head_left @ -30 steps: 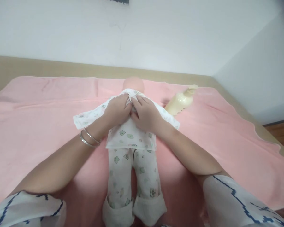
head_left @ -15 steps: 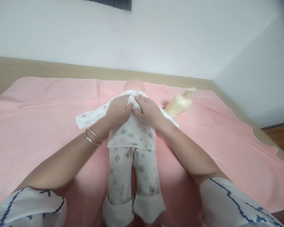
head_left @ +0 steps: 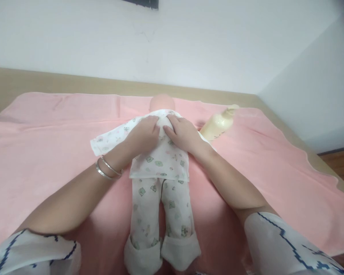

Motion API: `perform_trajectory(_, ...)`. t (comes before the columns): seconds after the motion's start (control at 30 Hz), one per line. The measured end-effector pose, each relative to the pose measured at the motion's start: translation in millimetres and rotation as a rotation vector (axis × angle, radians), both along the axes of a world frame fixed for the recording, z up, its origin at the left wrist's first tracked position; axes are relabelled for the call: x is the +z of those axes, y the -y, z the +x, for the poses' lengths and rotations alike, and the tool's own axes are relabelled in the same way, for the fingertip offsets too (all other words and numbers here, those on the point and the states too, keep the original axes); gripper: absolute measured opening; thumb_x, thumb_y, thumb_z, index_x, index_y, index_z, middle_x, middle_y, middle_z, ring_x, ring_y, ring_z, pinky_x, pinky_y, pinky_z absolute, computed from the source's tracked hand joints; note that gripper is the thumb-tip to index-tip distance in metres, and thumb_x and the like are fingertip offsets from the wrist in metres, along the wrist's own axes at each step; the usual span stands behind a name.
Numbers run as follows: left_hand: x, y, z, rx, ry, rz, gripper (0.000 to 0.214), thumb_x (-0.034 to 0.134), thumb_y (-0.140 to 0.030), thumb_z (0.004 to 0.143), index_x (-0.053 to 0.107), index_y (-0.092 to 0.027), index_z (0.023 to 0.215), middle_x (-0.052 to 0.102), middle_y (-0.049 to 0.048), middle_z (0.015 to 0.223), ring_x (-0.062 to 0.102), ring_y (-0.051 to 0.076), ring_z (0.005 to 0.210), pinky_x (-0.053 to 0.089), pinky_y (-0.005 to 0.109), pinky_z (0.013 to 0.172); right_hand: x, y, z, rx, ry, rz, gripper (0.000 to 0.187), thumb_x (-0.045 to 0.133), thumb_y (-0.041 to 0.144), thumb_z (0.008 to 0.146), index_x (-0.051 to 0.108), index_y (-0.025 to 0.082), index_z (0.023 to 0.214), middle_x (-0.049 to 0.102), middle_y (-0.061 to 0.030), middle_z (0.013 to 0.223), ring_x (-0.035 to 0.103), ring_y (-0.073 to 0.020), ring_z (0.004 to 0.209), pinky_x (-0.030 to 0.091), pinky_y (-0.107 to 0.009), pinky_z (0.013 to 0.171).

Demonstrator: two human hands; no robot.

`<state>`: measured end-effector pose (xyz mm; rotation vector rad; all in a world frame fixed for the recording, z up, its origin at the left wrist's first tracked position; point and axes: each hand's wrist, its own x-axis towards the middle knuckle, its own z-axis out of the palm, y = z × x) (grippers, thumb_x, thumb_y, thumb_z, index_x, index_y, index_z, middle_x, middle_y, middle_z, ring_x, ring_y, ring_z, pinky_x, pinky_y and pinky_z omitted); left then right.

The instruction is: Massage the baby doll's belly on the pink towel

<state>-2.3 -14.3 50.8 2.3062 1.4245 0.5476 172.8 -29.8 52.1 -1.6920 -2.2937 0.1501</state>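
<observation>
A baby doll [head_left: 161, 102] lies on its back on a pink towel [head_left: 46, 145], dressed in a white printed top [head_left: 160, 158] and matching trousers [head_left: 160, 214] with rolled cuffs. My left hand [head_left: 143, 133] lies flat on the left side of the doll's chest, fingers stretched over the top's fabric. My right hand [head_left: 183, 133] lies flat on the right side of the chest, fingers also extended. The two hands sit a little apart, with the top's front between them. Two silver bangles [head_left: 107, 168] circle my left wrist.
A cream pump bottle [head_left: 219, 123] lies on its side on the towel just right of the doll's shoulder. A beige bed edge [head_left: 74, 84] runs along the white wall behind. Wood floor [head_left: 341, 160] shows at the far right.
My hands were pinching the top's fabric together at the doll's chest; now they have flattened and slid slightly apart, smoothing the fabric down.
</observation>
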Motion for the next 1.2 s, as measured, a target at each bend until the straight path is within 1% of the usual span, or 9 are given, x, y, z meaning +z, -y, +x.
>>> perform_trajectory(0.13, -8.3, -17, -4, 0.009, 0.048, -0.005, 0.059, 0.034, -0.039, 0.097, 0.054, -0.011, 0.145, 0.053, 0.0139, 0.156, 0.048, 0.029, 0.146, 0.034, 0.047, 0.127, -1.3, 1, 0, 0.007, 0.018, 0.032, 0.044, 0.034, 0.039, 0.104, 0.057, 0.013, 0.130, 0.072, -0.0169, 0.121, 0.064, -0.0353, 0.109, 0.049, -0.047, 0.093)
perform_trajectory(0.23, -15.4, -22, -6, 0.052, 0.063, -0.021, 0.065, 0.036, -0.044, 0.096, 0.048, -0.010, 0.150, 0.047, 0.0143, 0.161, 0.043, 0.030, 0.150, 0.031, 0.049, 0.128, -3.5, 2, -1, 0.011, 0.030, 0.054, 0.043, 0.034, 0.038, 0.104, 0.058, 0.012, 0.129, 0.072, -0.0172, 0.120, 0.064, -0.0350, 0.109, 0.050, -0.047, 0.094)
perform_trajectory(0.4, -20.8, -21, -4, 0.075, 0.093, 0.016, 0.066, 0.036, -0.045, 0.095, 0.052, -0.008, 0.148, 0.053, 0.0166, 0.156, 0.049, 0.031, 0.146, 0.035, 0.047, 0.126, -7.8, 3, -6, -0.004, 0.001, 0.077, 0.043, 0.032, 0.032, 0.104, 0.057, 0.011, 0.131, 0.069, -0.0186, 0.129, 0.061, -0.0350, 0.119, 0.047, -0.050, 0.103)
perform_trajectory(0.5, -21.1, -20, -3, 0.081, 0.099, 0.038, 0.065, 0.037, -0.044, 0.095, 0.053, -0.007, 0.146, 0.055, 0.0170, 0.153, 0.051, 0.032, 0.144, 0.036, 0.049, 0.125, -7.2, 1, -5, 0.001, -0.034, 0.034, 0.044, 0.033, 0.033, 0.104, 0.057, 0.010, 0.133, 0.066, -0.0190, 0.135, 0.060, -0.0342, 0.123, 0.045, -0.050, 0.106)
perform_trajectory(0.63, -15.0, -17, -2, 0.074, 0.090, 0.039, 0.058, 0.037, -0.041, 0.096, 0.058, -0.010, 0.140, 0.059, 0.0156, 0.149, 0.054, 0.031, 0.140, 0.038, 0.049, 0.124, -7.0, -3, -1, 0.004, -0.069, -0.009, 0.048, 0.035, 0.039, 0.103, 0.056, 0.011, 0.135, 0.067, -0.0186, 0.134, 0.062, -0.0346, 0.119, 0.048, -0.050, 0.103)
perform_trajectory(0.77, -3.6, -4, 2, 0.046, 0.037, 0.026, 0.045, 0.037, -0.034, 0.096, 0.064, -0.013, 0.125, 0.068, 0.0141, 0.134, 0.061, 0.031, 0.127, 0.045, 0.049, 0.116, -10.6, -7, 3, -0.005, -0.075, -0.001, 0.057, 0.035, 0.041, 0.103, 0.048, 0.007, 0.146, 0.062, -0.0215, 0.141, 0.057, -0.0374, 0.127, 0.045, -0.053, 0.107)
perform_trajectory(0.9, 0.7, 8, 6, -0.014, -0.009, 0.083, 0.041, 0.034, -0.031, 0.098, 0.062, -0.012, 0.121, 0.067, 0.0167, 0.129, 0.059, 0.031, 0.127, 0.045, 0.050, 0.116, -11.5, -8, 4, 0.016, -0.079, -0.006, 0.054, 0.035, 0.040, 0.102, 0.050, 0.008, 0.143, 0.062, -0.0209, 0.139, 0.059, -0.0374, 0.122, 0.047, -0.053, 0.104)
perform_trajectory(1.07, -5.8, -4, 4, 0.001, 0.018, 0.062, 0.042, 0.034, -0.032, 0.098, 0.062, -0.013, 0.122, 0.067, 0.0156, 0.131, 0.058, 0.031, 0.129, 0.044, 0.050, 0.116, -5.3, -4, 1, 0.013, -0.055, 0.011, 0.042, 0.032, 0.040, 0.104, 0.058, 0.014, 0.125, 0.070, -0.0186, 0.124, 0.064, -0.0347, 0.110, 0.050, -0.051, 0.097)
perform_trajectory(1.2, -13.6, -19, -1, 0.050, 0.065, 0.013, 0.048, 0.037, -0.042, 0.096, 0.064, -0.013, 0.122, 0.071, 0.0154, 0.125, 0.064, 0.032, 0.119, 0.049, 0.051, 0.108, 1.3, 7, -7, 0.014, -0.055, -0.008, 0.041, 0.032, 0.031, 0.102, 0.060, 0.011, 0.125, 0.068, -0.0191, 0.130, 0.061, -0.0345, 0.121, 0.048, -0.052, 0.105)
